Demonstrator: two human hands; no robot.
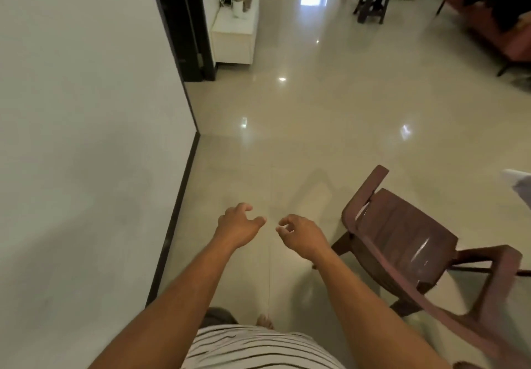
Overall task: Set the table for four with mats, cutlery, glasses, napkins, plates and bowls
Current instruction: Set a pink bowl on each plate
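Glossy tiled floor [301, 115]; walking past brown chair [402, 242], left hand [237, 226] and right hand [301, 235] hanging loosely curled, carrying nothing, likely fetching tableware.

1. Glossy, smooth tiled floor [316, 104], centre of frame, mirroring lights.
2. Brown moulded plastic chair [402, 233], lower right, slight sheen on seat.
3. Matt painted wall [86, 138], left.
4. Striped cloth shirt [258, 348], bottom centre.

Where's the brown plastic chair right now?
In the head view the brown slatted plastic chair stands on the glossy beige tile floor at lower right, just right of the empty right hand, opposite the white wall.
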